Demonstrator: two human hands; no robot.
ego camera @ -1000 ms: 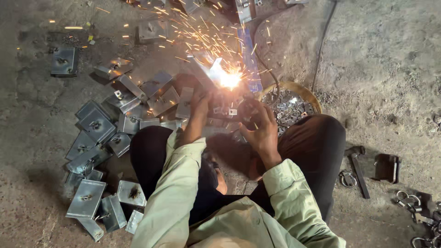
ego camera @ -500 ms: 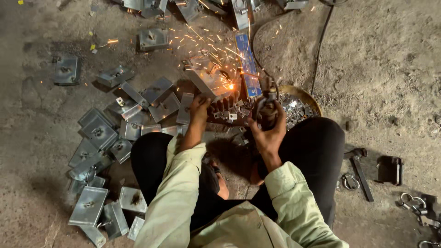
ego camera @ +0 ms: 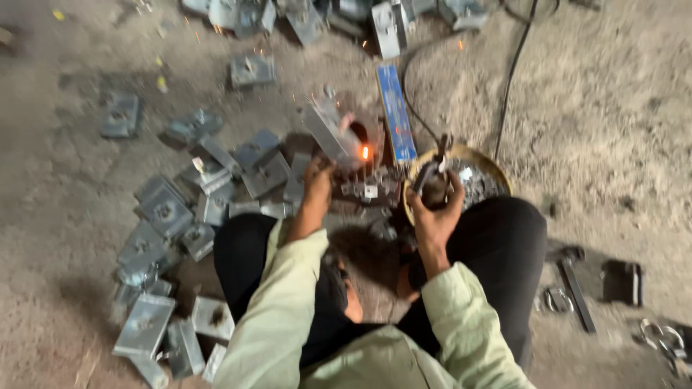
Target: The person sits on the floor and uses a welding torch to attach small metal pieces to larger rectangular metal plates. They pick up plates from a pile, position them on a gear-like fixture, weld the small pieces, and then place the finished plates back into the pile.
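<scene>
I squat on a dirt floor in pale green sleeves and black trousers. My left hand (ego camera: 318, 177) grips the near edge of a grey metal plate (ego camera: 330, 131) that stands tilted on the ground, with a small glowing orange spot (ego camera: 365, 152) at its lower right. My right hand (ego camera: 435, 200) is closed round a welding electrode holder (ego camera: 435, 173), lifted a little to the right of the glow. Its black cable (ego camera: 414, 108) runs away from me.
Several grey metal plates (ego camera: 166, 210) lie piled at my left and more (ego camera: 389, 25) along the far edge. A blue flat box (ego camera: 396, 112) lies beyond the glow. A round pan (ego camera: 484, 167) of small metal bits sits by my right knee. A hammer (ego camera: 574, 281) and rings (ego camera: 555, 299) lie right.
The bright welding arc and spray of sparks have died to a small glow. My right hand has drawn the holder back to the right, away from the plate. The view has shifted.
</scene>
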